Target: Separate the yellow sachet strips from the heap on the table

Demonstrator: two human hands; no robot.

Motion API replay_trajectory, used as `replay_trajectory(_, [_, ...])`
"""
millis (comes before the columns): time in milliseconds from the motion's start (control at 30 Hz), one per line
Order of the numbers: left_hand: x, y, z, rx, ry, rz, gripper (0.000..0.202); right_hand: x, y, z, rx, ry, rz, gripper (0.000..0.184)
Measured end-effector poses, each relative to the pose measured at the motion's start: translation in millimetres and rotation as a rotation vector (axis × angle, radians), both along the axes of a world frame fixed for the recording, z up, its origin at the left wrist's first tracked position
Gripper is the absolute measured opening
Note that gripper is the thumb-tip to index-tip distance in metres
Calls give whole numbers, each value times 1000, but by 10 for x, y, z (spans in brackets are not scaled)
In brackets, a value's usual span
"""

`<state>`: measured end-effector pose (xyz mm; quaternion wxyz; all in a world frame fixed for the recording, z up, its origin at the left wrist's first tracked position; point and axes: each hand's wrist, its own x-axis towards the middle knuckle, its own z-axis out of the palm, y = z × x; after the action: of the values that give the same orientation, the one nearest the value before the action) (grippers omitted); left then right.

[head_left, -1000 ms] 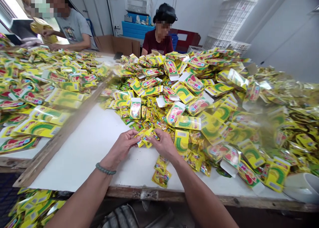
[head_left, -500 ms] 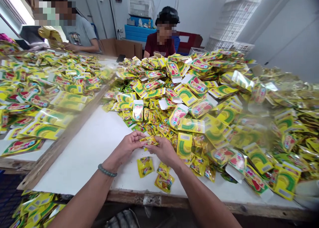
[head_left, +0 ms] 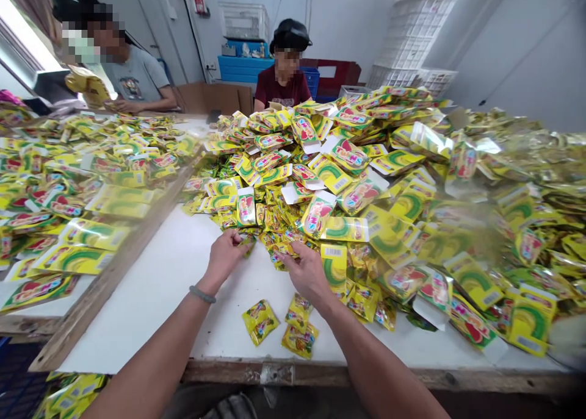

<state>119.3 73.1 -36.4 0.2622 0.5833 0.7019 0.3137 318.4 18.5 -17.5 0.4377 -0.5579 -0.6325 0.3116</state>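
My left hand [head_left: 227, 257] pinches a small green-and-yellow sachet [head_left: 248, 246] at the near left edge of the heap. To its right, my right hand [head_left: 307, 271] has thumb and forefinger apart, with its fingertips at the loose yellow sachets [head_left: 274, 214]; no sachet shows clearly in its grasp. On the white tabletop [head_left: 151, 303] between my forearms lie a yellow sachet [head_left: 260, 321] on the left and two more sachets [head_left: 300, 340], one partly over the other, on the right. Flat yellow printed boxes [head_left: 333, 266] lie just beyond my right hand.
A large heap of yellow boxes [head_left: 348, 153] covers the back and right. A wooden strip [head_left: 114, 269] divides off another pile [head_left: 73, 236] at left. Two co-workers sit beyond, one in a maroon shirt [head_left: 284, 89], one in grey [head_left: 140, 77]. White crates [head_left: 407, 35] stand behind.
My hands held one yellow sachet together; now they are apart, that sachet is out of them, and my left hand has a greenish one. The nearby left sachet looks turned. The view shifted slightly.
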Motion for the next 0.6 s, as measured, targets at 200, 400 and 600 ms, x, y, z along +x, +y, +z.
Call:
replay_trajectory(200, [141,-397,250,-138,-773,-138,42,-59,38,-23,-164,316,125,25])
replay_trajectory(400, [279,-587,340,-191,-996,-128,25,-83,48,-128,-179,270,91,25])
replay_trajectory(600, [203,-599,288,-185,-974,-149,21,-74,5,-83,-180,93,113,33])
